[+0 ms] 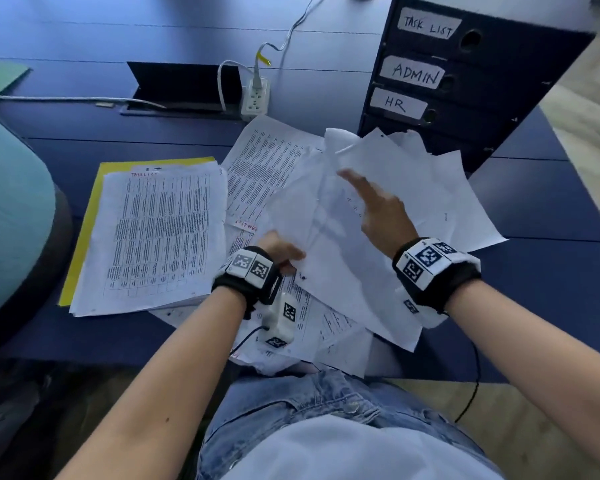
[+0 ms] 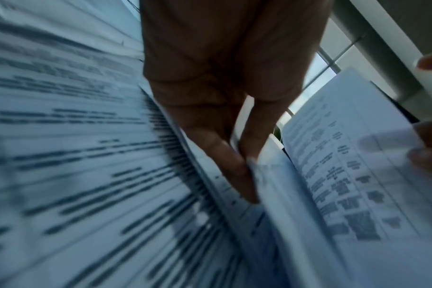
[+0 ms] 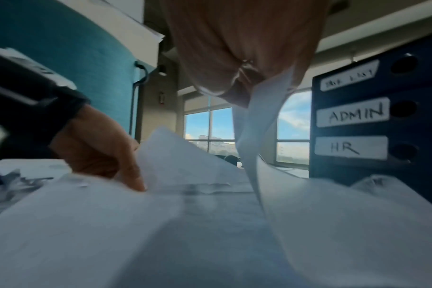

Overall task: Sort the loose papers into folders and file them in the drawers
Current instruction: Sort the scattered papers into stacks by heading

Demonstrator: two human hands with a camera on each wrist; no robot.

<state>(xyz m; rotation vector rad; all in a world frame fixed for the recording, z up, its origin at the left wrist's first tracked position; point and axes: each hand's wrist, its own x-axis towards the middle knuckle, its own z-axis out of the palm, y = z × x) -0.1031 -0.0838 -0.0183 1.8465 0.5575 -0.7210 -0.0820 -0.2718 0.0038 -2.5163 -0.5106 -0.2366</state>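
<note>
A pile of loose printed papers [image 1: 257, 168] covers the middle of the blue desk [image 1: 541, 202]. My left hand [image 1: 279, 252] pinches the lower left edge of some lifted sheets [image 1: 329, 244], thumb on top; in the left wrist view its fingers [image 2: 234, 152] meet at a paper edge. My right hand [image 1: 378, 206] holds up a white sheet [image 3: 257, 124], which curls down from between its fingers [image 3: 234, 81]. A stack headed "TASK LIST" [image 1: 160, 237] lies on an open yellow folder [image 1: 84, 216] to the left. The dark blue drawer unit [image 1: 465, 81], labelled TASK LIST, ADMIN and HR, stands at the back right.
A white power strip [image 1: 255, 98] with cables sits behind the papers beside an open cable flap [image 1: 184, 84]. A green folder [image 1: 0, 77] lies at the far left. A teal chair [image 1: 7, 216] stands close on the left. Some papers overhang the desk's near edge.
</note>
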